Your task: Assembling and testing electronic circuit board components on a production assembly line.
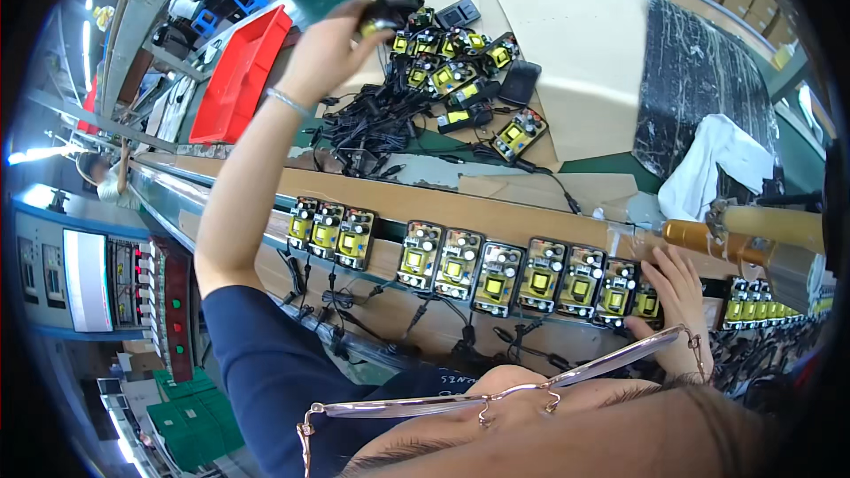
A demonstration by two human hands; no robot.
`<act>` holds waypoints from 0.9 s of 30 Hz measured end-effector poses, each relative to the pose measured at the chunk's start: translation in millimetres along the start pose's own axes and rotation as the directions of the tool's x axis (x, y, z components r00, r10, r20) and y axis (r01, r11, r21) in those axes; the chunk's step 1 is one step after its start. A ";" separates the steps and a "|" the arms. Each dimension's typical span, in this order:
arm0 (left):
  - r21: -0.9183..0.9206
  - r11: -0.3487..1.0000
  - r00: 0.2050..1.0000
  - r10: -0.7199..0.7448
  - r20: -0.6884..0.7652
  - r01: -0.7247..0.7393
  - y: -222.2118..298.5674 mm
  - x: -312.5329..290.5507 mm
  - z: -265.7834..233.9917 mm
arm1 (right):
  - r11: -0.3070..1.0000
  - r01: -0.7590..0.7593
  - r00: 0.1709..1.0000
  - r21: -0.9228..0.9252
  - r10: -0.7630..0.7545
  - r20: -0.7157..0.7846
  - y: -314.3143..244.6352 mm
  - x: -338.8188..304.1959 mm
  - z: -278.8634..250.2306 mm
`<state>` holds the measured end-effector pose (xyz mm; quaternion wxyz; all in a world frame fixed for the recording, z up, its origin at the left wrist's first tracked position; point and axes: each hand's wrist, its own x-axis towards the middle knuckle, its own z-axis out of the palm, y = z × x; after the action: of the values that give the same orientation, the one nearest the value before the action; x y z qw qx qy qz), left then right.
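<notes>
My left hand (pixel 329 51) is raised over the far pile, its fingers closed round an open power adapter (pixel 382 19) in a black case, partly smeared by motion. Below it lies a heap of open power adapters (pixel 447 71) with yellow transformers and tangled black cords (pixel 367 119). Along the conveyor in front of me runs a row of open adapters (pixel 494 279), circuit boards facing up and cords trailing toward me. At the right end of that row, my right hand (pixel 680 299) grips an adapter (pixel 647 303) between thumb and fingers, covering part of it.
A red tray (pixel 239 80) stands left of the pile. Cardboard sheets (pixel 567 62) and a white cloth (pixel 715 164) lie at the far right. More adapters (pixel 766 304) are packed farther right, past a brown cylinder (pixel 708 237). Test equipment (pixel 106 279) stands at left.
</notes>
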<state>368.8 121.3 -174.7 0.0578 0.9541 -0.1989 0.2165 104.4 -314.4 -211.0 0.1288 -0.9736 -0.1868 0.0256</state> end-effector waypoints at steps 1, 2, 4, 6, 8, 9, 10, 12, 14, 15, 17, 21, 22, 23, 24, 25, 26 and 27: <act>-0.096 0.994 0.997 0.058 0.059 -0.052 10.0 3.4 3.2 | 0.999 0.044 0.999 0.018 -0.045 0.027 -14.3 1.4 -11.9; -0.112 0.991 0.995 0.086 0.057 -0.080 21.3 4.5 7.8 | 0.994 0.090 0.994 0.054 -0.093 0.050 -26.5 5.2 -20.7; -0.190 0.982 0.992 0.044 0.117 -0.021 5.6 -34.3 8.1 | 0.929 0.302 0.936 0.215 -0.332 0.120 -46.5 53.0 -18.3; -0.254 0.967 0.996 0.024 0.086 -0.002 -4.4 -43.6 20.0 | 0.865 0.401 0.873 0.302 -0.461 0.160 -80.7 82.6 -29.7; -0.359 0.933 1.000 0.001 0.021 0.007 -7.3 -40.3 32.7 | 0.856 0.419 0.885 0.304 -0.459 0.072 -106.0 130.3 -12.3; -0.409 0.912 1.000 -0.024 -0.009 0.018 -10.5 -41.8 38.2 | 0.874 0.433 0.880 0.222 -0.463 0.109 -117.8 164.0 -5.8; -0.412 0.911 1.000 -0.016 -0.004 0.013 -16.4 -45.6 39.7 | 0.902 0.369 0.895 0.226 -0.410 0.175 -132.1 198.6 1.8; -0.491 0.864 0.990 -0.137 -0.015 0.113 -24.2 -48.8 42.0 | 0.818 0.468 0.849 0.333 -0.521 0.086 -146.9 268.3 41.0; -0.580 0.794 0.967 -0.252 -0.038 0.184 -25.0 -40.1 43.6 | 0.838 0.438 0.848 0.324 -0.505 0.160 -163.8 324.5 69.8; -0.581 0.793 0.962 -0.266 -0.056 0.185 -26.6 -40.3 39.8 | 0.836 0.454 0.841 0.309 -0.517 0.163 -169.0 332.3 83.4; -0.617 0.766 0.958 -0.281 -0.066 0.182 -24.0 -37.5 32.1 | 0.817 0.529 0.822 0.230 -0.561 0.099 -173.4 346.5 107.0; -0.643 0.754 0.958 -0.266 -0.108 0.137 -23.0 -41.3 19.1 | 0.774 0.624 0.777 0.111 -0.630 0.023 -185.0 363.5 134.6; -0.633 0.768 0.966 -0.226 -0.128 0.096 -22.0 -43.8 16.9 | 0.765 0.638 0.768 0.086 -0.640 0.004 -187.8 362.8 139.4; -0.621 0.782 0.973 -0.182 -0.145 0.053 -21.3 -45.1 15.2 | 0.758 0.649 0.760 0.062 -0.649 -0.016 -189.3 362.2 143.9; -0.609 0.793 0.978 -0.135 -0.159 0.010 -21.6 -45.4 13.8 | 0.752 0.658 0.753 0.040 -0.657 -0.038 -190.0 362.7 148.2; -0.607 0.795 0.976 -0.138 -0.166 0.009 -22.3 -44.6 12.3 | 0.749 0.662 0.749 0.035 -0.661 -0.039 -191.0 363.4 150.2; -0.604 0.797 0.975 -0.141 -0.173 0.009 -22.5 -43.4 11.2 | 0.761 0.649 0.760 0.016 -0.647 -0.064 -191.7 364.0 152.7; -0.601 0.799 0.974 -0.144 -0.177 0.009 -22.4 -42.1 10.6 | 0.773 0.634 0.770 -0.001 -0.632 -0.089 -192.3 364.7 155.5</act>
<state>347.2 154.6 -203.2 0.3843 0.8657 -0.2107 0.2418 359.2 30.7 -311.8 0.1517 -0.8521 -0.4975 -0.0578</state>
